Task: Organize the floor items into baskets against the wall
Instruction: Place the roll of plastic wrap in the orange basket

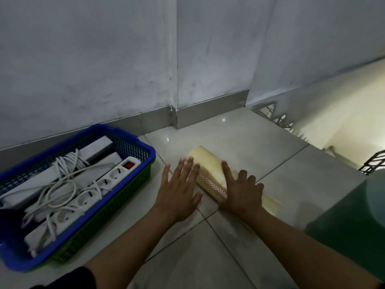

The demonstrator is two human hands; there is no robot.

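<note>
A pale yellow stack of tape rolls (pixel 210 165) lies on its side on the tiled floor, with a red-and-white patterned strip along it. My left hand (pixel 179 190) hovers at its left side, fingers spread, fingertips over the roll's edge. My right hand (pixel 242 190) lies flat on top of the stack's near part, fingers apart. A blue mesh basket (pixel 133 147) stands at the left against the wall. It holds white power strips (pixel 98 182) with tangled white cords.
A wall corner with grey skirting (pixel 212 109) juts out behind the rolls. The floor drops away at the right beyond a tile edge (pixel 291 130). A blurred green object (pixel 354 226) fills the lower right.
</note>
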